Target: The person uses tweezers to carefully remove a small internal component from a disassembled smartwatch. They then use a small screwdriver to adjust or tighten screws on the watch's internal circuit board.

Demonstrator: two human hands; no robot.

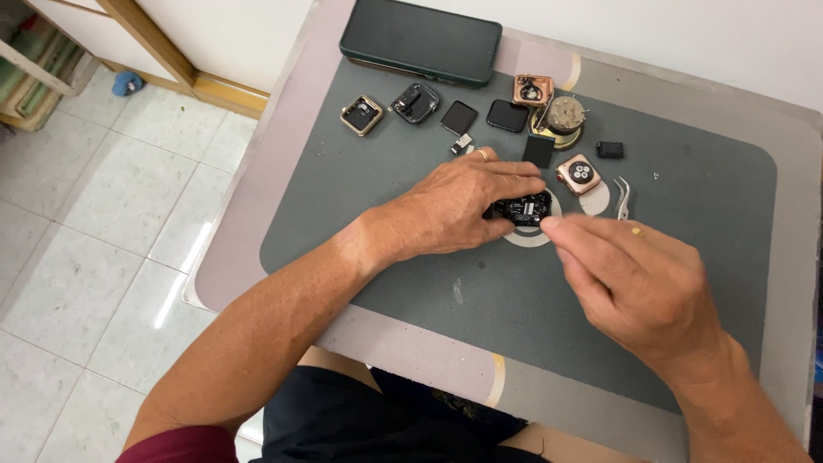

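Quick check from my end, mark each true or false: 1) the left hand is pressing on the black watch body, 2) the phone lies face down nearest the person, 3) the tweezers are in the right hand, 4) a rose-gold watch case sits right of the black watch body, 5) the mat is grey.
1) True: the left hand rests its fingers on the black watch body.
2) False: the phone lies at the far edge of the table, beyond the parts; which face is up is unclear.
3) False: the tweezers lie on the mat, beside the right hand.
4) True: the rose-gold watch case sits just right of it, slightly farther away.
5) True: the mat is grey.
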